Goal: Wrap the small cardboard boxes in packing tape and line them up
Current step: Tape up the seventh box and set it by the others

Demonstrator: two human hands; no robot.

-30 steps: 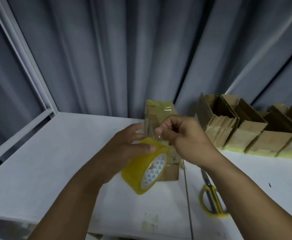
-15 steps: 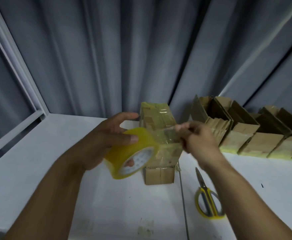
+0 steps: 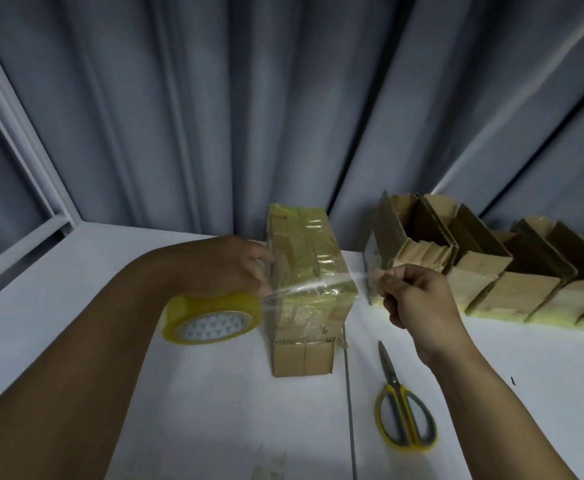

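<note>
Head view: yellow-handled scissors lie nearest on the white table. Left hand grips the yellow tape roll. Right hand pinches its clear strip, stretched across the taped cardboard box standing between them. Open boxes line the far right.

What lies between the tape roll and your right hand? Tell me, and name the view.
Head view: a taut strip of clear tape spans from the tape roll to the right hand, across the tape-wrapped cardboard box standing between them.
</note>
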